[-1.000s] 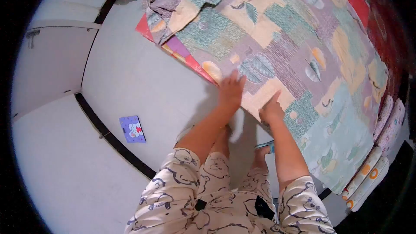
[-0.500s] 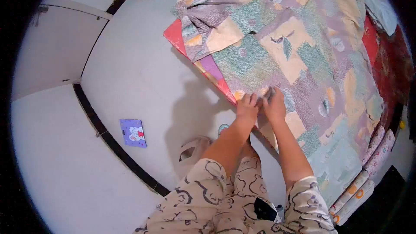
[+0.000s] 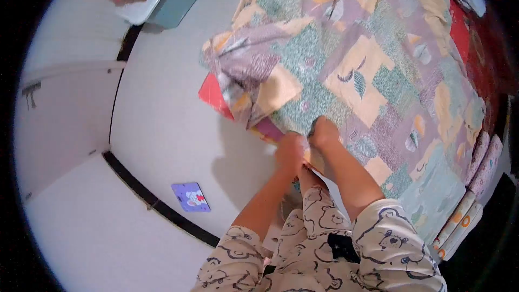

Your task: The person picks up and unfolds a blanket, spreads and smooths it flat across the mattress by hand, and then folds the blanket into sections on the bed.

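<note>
A patchwork-print bedsheet (image 3: 362, 81) in purple, green and cream with leaf motifs covers the bed. My left hand (image 3: 290, 150), slightly blurred, is closed on the sheet's near left edge. Just to its right, my right hand (image 3: 325, 132) is closed on the same sheet, its fingertips partly hidden. At the far left corner the sheet lies bunched in folds. Below that bunch, a red corner of the mattress (image 3: 213, 95) shows, with a purple patch of it beside my left hand.
A purple bathroom scale (image 3: 191, 197) with a cartoon animal lies on the pale floor (image 3: 162, 108). A grey-blue bin (image 3: 181, 0) holding cloth stands at the upper left. Rolled floral bundles (image 3: 484, 165) line the bed's right side. A door (image 3: 67, 111) is at left.
Both hands have moved a little left along the sheet's edge, and the sheet there is pulled up. The view has shifted, so more of the bin shows.
</note>
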`<state>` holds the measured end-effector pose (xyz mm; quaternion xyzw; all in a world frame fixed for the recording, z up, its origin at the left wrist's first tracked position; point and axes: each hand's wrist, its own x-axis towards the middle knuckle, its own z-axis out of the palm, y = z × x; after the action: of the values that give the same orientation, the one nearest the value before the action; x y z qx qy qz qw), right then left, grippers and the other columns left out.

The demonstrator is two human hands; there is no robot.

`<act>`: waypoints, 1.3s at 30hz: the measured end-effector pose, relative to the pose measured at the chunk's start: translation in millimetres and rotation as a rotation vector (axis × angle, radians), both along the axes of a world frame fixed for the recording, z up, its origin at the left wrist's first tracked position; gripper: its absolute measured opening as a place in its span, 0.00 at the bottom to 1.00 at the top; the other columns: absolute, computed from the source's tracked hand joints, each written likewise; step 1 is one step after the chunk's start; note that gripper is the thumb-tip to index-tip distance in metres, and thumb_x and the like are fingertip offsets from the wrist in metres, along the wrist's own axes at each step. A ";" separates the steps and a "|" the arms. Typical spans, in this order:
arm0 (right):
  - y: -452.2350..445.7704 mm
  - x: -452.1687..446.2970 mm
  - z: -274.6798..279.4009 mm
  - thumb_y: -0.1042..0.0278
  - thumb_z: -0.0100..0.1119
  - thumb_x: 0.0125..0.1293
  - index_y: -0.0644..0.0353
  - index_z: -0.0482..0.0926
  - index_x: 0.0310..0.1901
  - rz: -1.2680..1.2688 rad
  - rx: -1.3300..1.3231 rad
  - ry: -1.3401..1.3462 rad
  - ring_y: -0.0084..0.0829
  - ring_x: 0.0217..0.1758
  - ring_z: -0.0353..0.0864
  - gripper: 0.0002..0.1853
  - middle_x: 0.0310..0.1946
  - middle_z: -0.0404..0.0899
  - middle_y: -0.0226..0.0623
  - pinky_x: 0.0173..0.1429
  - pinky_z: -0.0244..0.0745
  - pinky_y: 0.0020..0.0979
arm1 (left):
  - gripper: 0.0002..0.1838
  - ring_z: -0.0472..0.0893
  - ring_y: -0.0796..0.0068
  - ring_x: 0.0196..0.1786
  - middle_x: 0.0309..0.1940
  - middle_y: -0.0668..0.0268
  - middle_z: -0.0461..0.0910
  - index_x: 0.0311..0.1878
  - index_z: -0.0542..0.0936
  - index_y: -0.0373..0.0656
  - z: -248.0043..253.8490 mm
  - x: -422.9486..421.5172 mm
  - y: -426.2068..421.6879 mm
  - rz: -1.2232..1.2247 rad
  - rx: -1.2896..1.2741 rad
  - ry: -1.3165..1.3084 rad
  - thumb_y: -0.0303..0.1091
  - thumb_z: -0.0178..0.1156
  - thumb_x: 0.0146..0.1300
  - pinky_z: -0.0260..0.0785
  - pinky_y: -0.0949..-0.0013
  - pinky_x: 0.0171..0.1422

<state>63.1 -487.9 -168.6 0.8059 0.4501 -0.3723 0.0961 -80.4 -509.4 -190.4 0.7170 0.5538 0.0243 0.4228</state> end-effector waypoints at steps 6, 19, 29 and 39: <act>10.8 -0.7 15.9 0.62 0.64 0.38 0.65 0.65 0.36 -0.030 -0.130 -0.025 0.43 0.42 0.71 0.24 0.37 0.71 0.48 0.45 0.68 0.35 | 0.17 0.68 0.57 0.46 0.43 0.56 0.68 0.41 0.70 0.44 44.3 -25.6 112.3 0.003 0.681 0.378 0.28 0.53 0.42 0.60 0.61 0.48; 30.8 2.8 60.8 0.63 0.68 0.31 0.61 0.63 0.42 -0.019 -0.340 0.043 0.37 0.46 0.68 0.33 0.40 0.66 0.46 0.43 0.70 0.33 | 0.13 0.73 0.68 0.40 0.37 0.61 0.73 0.43 0.69 0.39 226.6 37.3 317.9 0.390 -0.542 -0.606 0.31 0.45 0.53 0.64 0.71 0.42; 4.9 -1.4 -9.2 0.68 0.59 0.42 0.61 0.64 0.39 -0.088 -0.326 -0.213 0.39 0.41 0.72 0.21 0.36 0.70 0.44 0.40 0.71 0.34 | 0.22 0.65 0.71 0.50 0.48 0.60 0.65 0.55 0.58 0.38 -53.4 -36.3 407.2 0.421 0.060 -0.424 0.26 0.47 0.55 0.60 0.71 0.51; 3.8 -31.1 -11.6 0.71 0.60 0.41 0.62 0.61 0.39 -0.180 -0.331 -0.329 0.41 0.43 0.70 0.23 0.37 0.67 0.46 0.43 0.70 0.33 | 0.27 0.66 0.69 0.51 0.53 0.55 0.59 0.55 0.57 0.38 6.9 -143.1 366.7 -0.264 -0.340 -0.200 0.26 0.51 0.49 0.62 0.70 0.49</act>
<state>31.9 -484.1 -180.2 0.8658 0.2877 -0.3118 0.2652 -223.4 -142.7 -183.5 0.6956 0.4066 -0.0539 0.5898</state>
